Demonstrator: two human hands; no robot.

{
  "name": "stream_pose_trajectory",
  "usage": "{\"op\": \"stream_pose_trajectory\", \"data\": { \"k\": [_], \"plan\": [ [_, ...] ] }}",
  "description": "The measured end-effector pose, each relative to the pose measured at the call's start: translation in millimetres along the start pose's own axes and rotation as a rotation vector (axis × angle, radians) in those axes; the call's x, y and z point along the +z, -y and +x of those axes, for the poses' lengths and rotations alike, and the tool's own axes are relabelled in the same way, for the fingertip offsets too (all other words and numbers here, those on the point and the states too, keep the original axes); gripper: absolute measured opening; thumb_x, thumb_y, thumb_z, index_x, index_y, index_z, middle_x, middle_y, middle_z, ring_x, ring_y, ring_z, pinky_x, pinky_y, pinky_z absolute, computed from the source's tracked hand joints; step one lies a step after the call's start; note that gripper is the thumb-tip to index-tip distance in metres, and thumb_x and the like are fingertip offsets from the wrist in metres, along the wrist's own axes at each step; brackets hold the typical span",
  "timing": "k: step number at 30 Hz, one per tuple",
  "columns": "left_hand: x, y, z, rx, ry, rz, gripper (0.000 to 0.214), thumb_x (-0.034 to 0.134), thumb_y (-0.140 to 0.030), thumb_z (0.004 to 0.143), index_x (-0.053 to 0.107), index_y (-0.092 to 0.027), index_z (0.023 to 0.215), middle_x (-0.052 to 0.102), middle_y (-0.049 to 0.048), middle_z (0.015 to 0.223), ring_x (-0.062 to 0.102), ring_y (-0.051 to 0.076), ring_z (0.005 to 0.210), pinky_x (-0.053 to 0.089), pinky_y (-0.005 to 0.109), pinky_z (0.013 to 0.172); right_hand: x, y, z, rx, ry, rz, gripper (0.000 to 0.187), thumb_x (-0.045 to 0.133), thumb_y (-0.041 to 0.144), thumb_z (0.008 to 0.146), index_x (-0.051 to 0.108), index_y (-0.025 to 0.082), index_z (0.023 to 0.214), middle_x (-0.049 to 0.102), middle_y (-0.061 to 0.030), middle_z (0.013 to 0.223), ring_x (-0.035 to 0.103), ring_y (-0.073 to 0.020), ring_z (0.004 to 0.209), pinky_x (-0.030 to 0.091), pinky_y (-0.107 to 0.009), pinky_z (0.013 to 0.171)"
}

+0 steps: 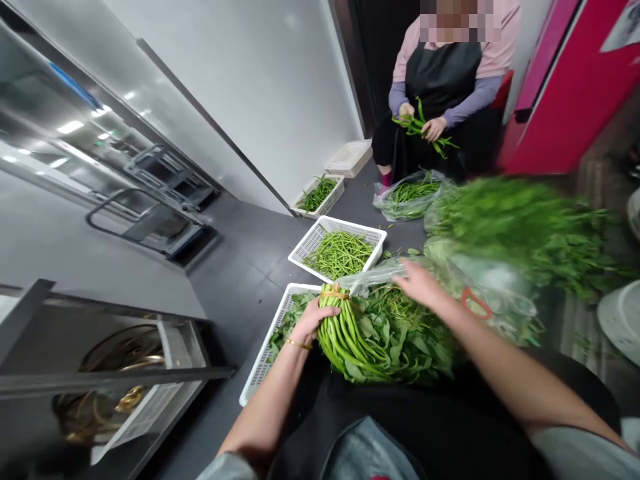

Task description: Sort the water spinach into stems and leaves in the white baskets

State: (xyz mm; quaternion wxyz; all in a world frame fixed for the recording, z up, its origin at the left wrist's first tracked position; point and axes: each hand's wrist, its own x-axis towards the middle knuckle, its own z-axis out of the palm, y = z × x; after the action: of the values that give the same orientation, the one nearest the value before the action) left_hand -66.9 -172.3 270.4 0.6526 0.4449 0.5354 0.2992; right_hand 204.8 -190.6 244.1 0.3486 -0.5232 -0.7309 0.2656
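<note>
The left hand (314, 319) is wrapped round the leafy bundle (350, 337) near its tied stem ends — probably to steady it over the lap (450, 413), by the white basket (267, 343) — while the right hand (417, 280) pinches clear plastic film (376, 275), seemingly to hold it drawn out.

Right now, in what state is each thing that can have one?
Leafy bundle of long green stems: banded, gripped by left hand
Clear thin plastic film: bunched, held by right hand
White rectangular mesh basket: upright, holding thin green pieces
Clear plastic bag near pink-sleeved co-worker: open, green vegetables inside
</note>
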Motion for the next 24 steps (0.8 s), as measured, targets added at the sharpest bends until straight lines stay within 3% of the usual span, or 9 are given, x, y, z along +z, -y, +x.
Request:
{"op": "stream_pose_trajectory", "data": {
  "k": [3,6,9,12,15,17,21,24],
  "plan": [
    [11.0,4.1,4.1,0.005,0.079,0.088,0.049,0.078,-0.021,0.054,0.063,-0.01,0.099,0.07,0.0089,0.089,0.066,0.023,0.077,0.051,0.037,0.078,47.8,40.9,8.9,0.075,0.07,-0.063,0.055,0.048,0.042,0.089,0.038,0.017,0.137,0.055,-0.0153,0.128,0.054,-0.0286,0.113,0.045,-0.043,0.089],
    [9.9,1.3,-3.2,0.107,0.183,0.184,0.058,0.079,-0.024,0.056,0.058,-0.01,0.109,0.068,0.0103,0.102,0.063,0.023,0.09,0.048,0.037,0.085,65.7,64.9,4.3,0.109,0.192,-0.188,0.049,0.04,0.04,0.092,0.04,0.012,0.133,0.067,-0.0133,0.101,0.064,-0.0256,0.09,0.048,-0.038,0.079],
    [5.9,2.8,-11.4,0.199,0.242,0.261,0.064,0.081,-0.027,0.056,0.055,-0.011,0.113,0.065,0.0108,0.108,0.06,0.024,0.097,0.046,0.037,0.088,58.1,74.9,-5.6,-0.012,0.155,-0.375,0.039,0.037,0.036,0.093,0.048,0.014,0.123,0.065,-0.012,0.098,0.063,-0.0246,0.088,0.047,-0.035,0.077],
    [14.1,11.4,-11.4,0.182,0.174,0.384,0.065,0.081,-0.031,0.054,0.055,-0.01,0.11,0.065,0.0103,0.1,0.061,0.025,0.09,0.047,0.039,0.084,48.3,77.0,-11.6,-0.131,0.15,-0.547,0.032,0.039,0.025,0.089,0.053,0.01,0.114,0.061,-0.0158,0.099,0.06,-0.0251,0.091,0.047,-0.034,0.076],
    [31.7,18.5,-5.2,0.106,0.096,0.511,0.067,0.083,-0.033,0.049,0.058,-0.01,0.106,0.066,0.0087,0.091,0.06,0.026,0.086,0.047,0.041,0.082,43.1,74.6,-10.6,-0.066,0.254,-0.653,0.029,0.041,0.017,0.084,0.056,0.005,0.106,0.061,-0.0185,0.093,0.061,-0.0258,0.082,0.048,-0.034,0.068],
    [40.1,20.2,-1.6,0.09,0.133,0.511,0.069,0.084,-0.032,0.048,0.058,-0.01,0.107,0.066,0.0081,0.091,0.06,0.027,0.088,0.046,0.041,0.084,37.8,71.9,-7.0,-0.002,0.282,-0.669,0.027,0.041,0.015,0.082,0.056,0.006,0.102,0.062,-0.0187,0.093,0.062,-0.0256,0.078,0.048,-0.034,0.067],
    [40.2,23.3,-0.2,0.185,0.334,0.385,0.072,0.083,-0.03,0.051,0.056,-0.014,0.116,0.065,0.0077,0.1,0.059,0.027,0.095,0.043,0.04,0.089,19.3,62.0,2.7,0.051,0.305,-0.46,0.019,0.042,0.011,0.076,0.056,0.013,0.089,0.065,-0.0123,0.082,0.061,-0.0217,0.069,0.047,-0.033,0.065],
    [36.8,28.7,2.7,0.184,0.565,0.204,0.078,0.083,-0.022,0.05,0.053,-0.016,0.122,0.063,0.0078,0.109,0.058,0.027,0.102,0.042,0.039,0.093,11.2,45.6,8.5,0.12,0.505,-0.049,0.014,0.04,0.01,0.071,0.052,0.018,0.074,0.059,0.0,0.06,0.053,-0.0137,0.049,0.043,-0.025,0.052]
  ]
}}
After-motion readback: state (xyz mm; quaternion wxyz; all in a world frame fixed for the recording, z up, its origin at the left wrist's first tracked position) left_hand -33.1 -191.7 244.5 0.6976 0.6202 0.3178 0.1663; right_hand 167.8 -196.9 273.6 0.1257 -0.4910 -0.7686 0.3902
